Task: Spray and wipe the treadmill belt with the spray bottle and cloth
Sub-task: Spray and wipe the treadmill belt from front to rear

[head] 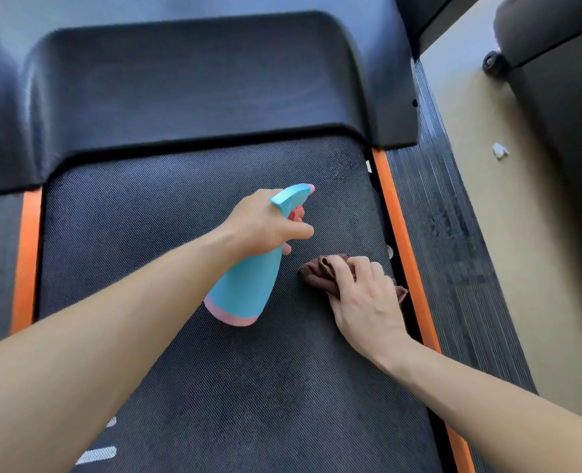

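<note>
inspector: left hand (265, 223), status?

assistant: its fingers (301, 231) are wrapped round the neck of a turquoise plastic spray bottle (245, 288) with a pink base band. the pink trigger shows just above the forefinger. the bottle is held tilted over the black textured treadmill belt (166, 240), nozzle pointing away from the person toward the dark moulded motor cover (197, 90).

inspector: right hand (368, 302)?

assistant: palm down, fingers curled over a bunched brown cloth (316, 272), pressing it onto the belt just beside the right-hand orange edge strip (398, 230). the cloth lies right of the bottle, apart from it.

inspector: surroundings?

assistant: a ribbed dark side rail (453, 254) runs outside the strip. beyond it is a tan floor (521, 268) with a small white scrap (500, 151), and a black caster wheel (494, 62) at far right.
</note>
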